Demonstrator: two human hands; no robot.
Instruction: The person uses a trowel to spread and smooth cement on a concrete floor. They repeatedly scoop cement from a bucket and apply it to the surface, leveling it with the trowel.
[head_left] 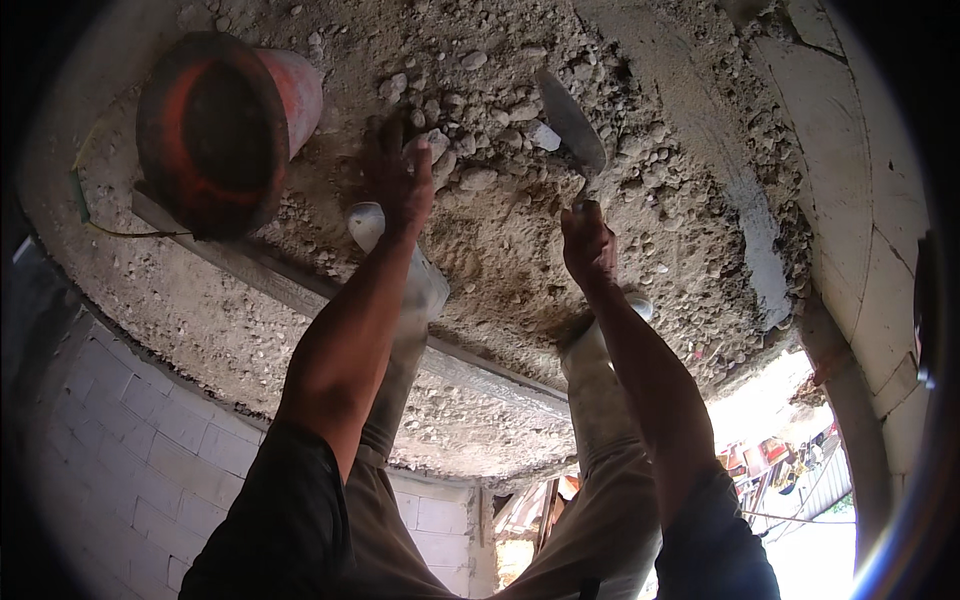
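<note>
My right hand (590, 240) is wrapped round the handle of a trowel (572, 122). Its grey pointed blade reaches away from me, over loose gravel and dry mortar. My left hand (404, 185) is spread low over the stones, its fingers partly in shadow. A pale stone (434, 146) lies right by its thumb and fingers; whether they touch it is unclear. To the left of that hand stands a tilted red-orange bucket (300, 95), dirty with mortar and dark inside. A pale chip (543, 136) lies beside the trowel blade.
Rough gravel ground (500, 240) spreads between my pale boots (425, 290). A long straight board (480, 375) crosses behind my feet. Block walls stand at right (830, 150) and lower left (150, 430). A bright opening with piled debris (775, 460) shows at lower right.
</note>
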